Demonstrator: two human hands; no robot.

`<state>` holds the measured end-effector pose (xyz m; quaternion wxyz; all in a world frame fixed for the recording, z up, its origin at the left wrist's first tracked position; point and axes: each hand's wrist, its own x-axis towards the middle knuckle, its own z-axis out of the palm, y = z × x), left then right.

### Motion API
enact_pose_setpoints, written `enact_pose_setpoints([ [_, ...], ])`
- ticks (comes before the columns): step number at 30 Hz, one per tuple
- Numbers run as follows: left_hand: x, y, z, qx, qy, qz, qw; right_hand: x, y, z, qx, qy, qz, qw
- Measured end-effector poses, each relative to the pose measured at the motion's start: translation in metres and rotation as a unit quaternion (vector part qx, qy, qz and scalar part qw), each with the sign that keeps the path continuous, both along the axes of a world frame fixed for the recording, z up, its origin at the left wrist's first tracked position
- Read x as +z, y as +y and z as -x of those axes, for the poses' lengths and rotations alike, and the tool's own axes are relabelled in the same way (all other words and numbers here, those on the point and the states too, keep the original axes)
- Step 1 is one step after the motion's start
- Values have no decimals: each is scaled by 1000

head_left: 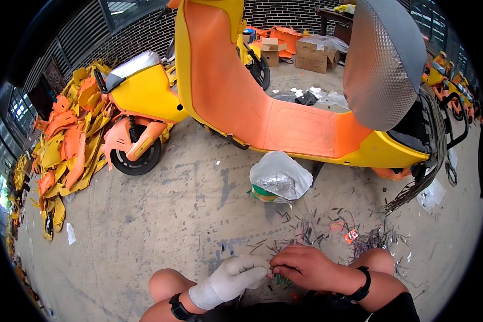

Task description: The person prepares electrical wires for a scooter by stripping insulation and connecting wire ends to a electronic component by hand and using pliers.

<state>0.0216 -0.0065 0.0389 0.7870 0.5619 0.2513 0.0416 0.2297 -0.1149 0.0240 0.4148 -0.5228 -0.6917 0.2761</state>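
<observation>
My left hand (235, 278), in a white glove, is closed in a pinch at the lower middle. Bare and also closed, my right hand (308, 268) meets it fingertip to fingertip. Whatever lies between the fingers is too small to make out. Short scraps of wire (374, 240) are strewn on the floor just beyond my right hand. Farther ahead stands a bucket (260, 193) with a whitish plastic liner (268, 166). Behind it is a yellow and orange scooter (300, 126), its silver-lined seat (381, 64) tipped up. A bundle of cables (439, 142) hangs from the scooter's rear.
A pile of yellow and orange body panels (72, 139) lies at the left. Another scooter's front wheel (137, 158) stands near it. Cardboard boxes (312, 56) sit by the brick wall at the back. A clear plastic bag (431, 194) is on the floor at right.
</observation>
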Motion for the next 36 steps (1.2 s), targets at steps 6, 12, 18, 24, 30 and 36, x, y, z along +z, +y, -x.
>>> enact_pose_setpoints([
  [6, -5, 10, 4, -4, -15, -27, 1000, -3, 13, -2, 17, -20, -13, 1000],
  [12, -25, 4, 15, 61, -75, 99, 990, -10, 17, 1, 11, -179, -39, 983],
  [18, -11, 26, 24, 113, -164, 94, 975, -28, 19, 12, -21, -86, 54, 995],
  [24, 5, 23, 15, 138, -12, 21, 990, -6, 25, 6, -45, -15, 93, 995],
  [30, -10, 28, 12, 145, 13, -71, 987, -10, 25, 1, -66, -4, 120, 991],
  [36, -7, 26, 1, 138, 61, -212, 966, -8, 18, 2, -87, -12, 112, 990],
])
